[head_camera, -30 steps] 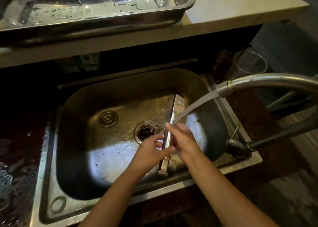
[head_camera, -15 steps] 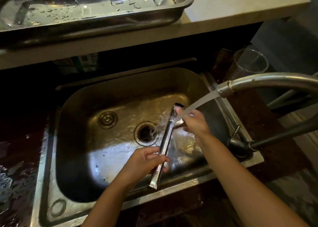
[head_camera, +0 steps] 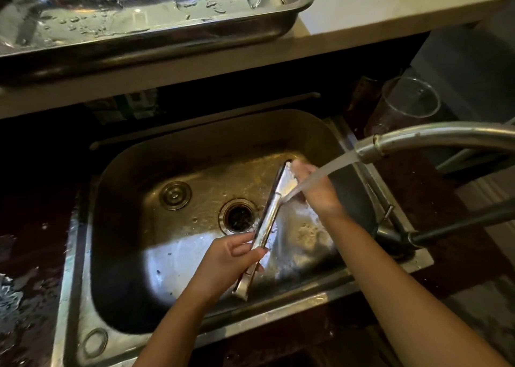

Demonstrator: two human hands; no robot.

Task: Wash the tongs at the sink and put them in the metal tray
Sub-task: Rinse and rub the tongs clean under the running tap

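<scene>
Shiny metal tongs (head_camera: pixel 269 213) slant over the steel sink (head_camera: pixel 167 255), hinge end low and near, tips far and right. My left hand (head_camera: pixel 228 258) grips their lower part. My right hand (head_camera: pixel 317 191) holds the upper tip end, fingers on the metal. A stream of water from the tap spout (head_camera: pixel 370 149) runs past my right hand and hits the tongs mid-length. The metal tray (head_camera: pixel 278 29) lies on the counter above the sink, wet, with another metal utensil inside it at its right end.
The tap's arm (head_camera: pixel 446 135) arches in from the right over the sink's edge, its lever base (head_camera: pixel 390 235) just below. A clear plastic cup (head_camera: pixel 409 102) stands behind the tap. The drain (head_camera: pixel 238 217) sits mid-sink. The dark counter (head_camera: pixel 25 269) at left is wet.
My right hand slid from the middle of the tongs up to their far tip. My left hand shifted lower on the handle. The tongs tilted more to the right under the water.
</scene>
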